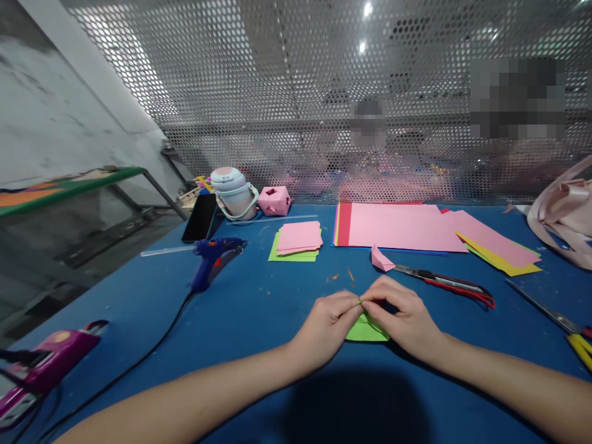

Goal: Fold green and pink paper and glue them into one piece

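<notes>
At table centre, near front edge: green paper piece point(365, 330), small, lying flat on the blue table point(259, 308), part-covered by both hands.

- Left hand point(330, 324): fingers curled, thumb + forefinger pinching the paper's upper edge at the meeting point of the two hands.
- Right hand point(402, 314): same pinch from the other side, fingertips touching those of the left; palm over the paper's right part.
- Step, as judged: a fold or crease being set at the top edge. To do well: keep edges aligned before pressing, hold the sheet flat w/ the palms, run the nail along the crease from the middle outward, no twisting.

Around, going outward:
- Folded pink paper scrap point(382, 259), just beyond the hands.
- Utility knife point(444, 282), red/black, right of the scrap; blade extended, so keep wrists off it.
- Scissors point(555, 320), yellow handles, far right.
- Stack of pink squares on green point(298, 240); large pink sheets point(398, 225); pink + yellow strips point(499, 246).
- Blue glue gun point(213, 259) w/ black cord, left.
- Pink paper cube point(274, 200), white-green bottle point(234, 192), dark phone point(201, 217), at back left.
- Pink device point(50, 357), front left edge.
- Pink bag point(564, 209), far right.
- Perforated metal screen point(296, 92) behind the table.

Writing/brands: none legible.
</notes>
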### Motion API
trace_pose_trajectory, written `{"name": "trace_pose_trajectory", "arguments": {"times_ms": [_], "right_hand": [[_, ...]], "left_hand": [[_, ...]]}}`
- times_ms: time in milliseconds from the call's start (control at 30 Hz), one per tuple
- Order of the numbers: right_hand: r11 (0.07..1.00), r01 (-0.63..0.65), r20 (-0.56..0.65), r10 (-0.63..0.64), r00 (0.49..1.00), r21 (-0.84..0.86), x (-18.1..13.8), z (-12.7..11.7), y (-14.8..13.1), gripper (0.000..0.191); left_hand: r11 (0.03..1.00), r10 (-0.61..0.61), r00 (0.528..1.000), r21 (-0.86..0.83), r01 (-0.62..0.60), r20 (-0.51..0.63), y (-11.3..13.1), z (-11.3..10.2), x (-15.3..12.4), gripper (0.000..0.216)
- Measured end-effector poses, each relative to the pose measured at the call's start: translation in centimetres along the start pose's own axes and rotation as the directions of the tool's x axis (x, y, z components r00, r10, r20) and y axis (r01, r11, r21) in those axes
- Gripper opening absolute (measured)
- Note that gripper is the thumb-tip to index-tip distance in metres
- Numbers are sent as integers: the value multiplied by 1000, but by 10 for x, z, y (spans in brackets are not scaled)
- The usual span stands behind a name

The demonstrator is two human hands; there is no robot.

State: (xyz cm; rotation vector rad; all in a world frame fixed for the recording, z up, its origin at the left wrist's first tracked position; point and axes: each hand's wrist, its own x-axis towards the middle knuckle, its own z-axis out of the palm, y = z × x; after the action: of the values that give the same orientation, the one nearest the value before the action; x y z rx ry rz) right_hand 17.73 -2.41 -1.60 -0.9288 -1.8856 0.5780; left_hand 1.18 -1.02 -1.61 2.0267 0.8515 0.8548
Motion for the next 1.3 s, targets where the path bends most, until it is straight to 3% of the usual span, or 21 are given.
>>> {"name": "trace_pose_trajectory", "arguments": {"times_ms": [200,367,467,600,800,1067,1300], "right_hand": [[1000,20,59,-20,998,9,0,0,-2,10],[975,-215,59,218,974,-58,1,2,2,8],[954,-289,65,295,953,-85,2,3,6,6],[962,-258,43,263,964,-95,1,4,8,11],[968,-232,66,239,969,-94,-1,5,7,11],[966,-243,114,252,961,-87,2,5,1,4],[961,-277,120,276,954,-4,3,0,2,17]], "left_hand": [[1000,-18,1000,-26,18,-4,2,0,0,26],[992,-115,974,-66,104,-196,-1,-5,3,21],[992,-113,964,-83,96,-240,-3,-5,4,17],[993,-77,969,-101,55,-235,-4,-2,4,15],[985,-130,975,-137,106,-179,-4,1,3,13],[972,-176,961,-190,135,-214,-3,0,4,14],[947,-260,940,-246,205,-219,-5,0,5,13]]}}
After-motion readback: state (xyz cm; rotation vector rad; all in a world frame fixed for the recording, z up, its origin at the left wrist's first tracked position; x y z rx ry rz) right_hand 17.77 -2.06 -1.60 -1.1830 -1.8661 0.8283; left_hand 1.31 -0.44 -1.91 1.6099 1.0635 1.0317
